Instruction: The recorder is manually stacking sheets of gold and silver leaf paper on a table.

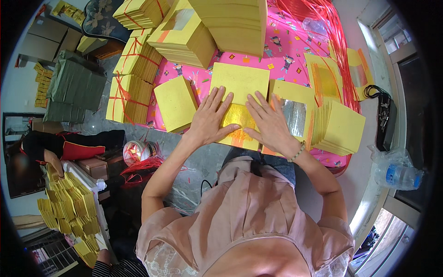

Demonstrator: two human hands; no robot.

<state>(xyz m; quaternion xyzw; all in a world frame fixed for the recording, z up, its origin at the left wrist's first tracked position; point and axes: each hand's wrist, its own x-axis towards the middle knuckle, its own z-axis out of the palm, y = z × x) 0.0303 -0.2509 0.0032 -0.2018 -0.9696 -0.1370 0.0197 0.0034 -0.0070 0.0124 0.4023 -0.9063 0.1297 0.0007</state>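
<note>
Both my hands lie flat on yellow paper near the front edge of the pink patterned table. My left hand (pixel 207 121) spreads its fingers over the left side of a sheet with a shiny gold patch (pixel 236 116). On the sheet's right side rests my right hand (pixel 271 123), fingers apart, a beaded bracelet on its wrist. The thumbs nearly meet over the orange mark below the gold patch. Plain yellow paper (pixel 240 81) extends beyond my fingertips. Partly under my right hand is a stack topped by a sheet with a silver patch (pixel 293 119).
A plain yellow stack (pixel 175 102) lies left, fanned sheets (pixel 341 127) right. Tall stacks (pixel 184 41) stand behind, with red-tied bundles (pixel 131 99) at the left. Red strings (pixel 339 51) hang at the right. A plastic bottle (pixel 399 175) lies far right. Another person (pixel 69 145) handles yellow paper at left.
</note>
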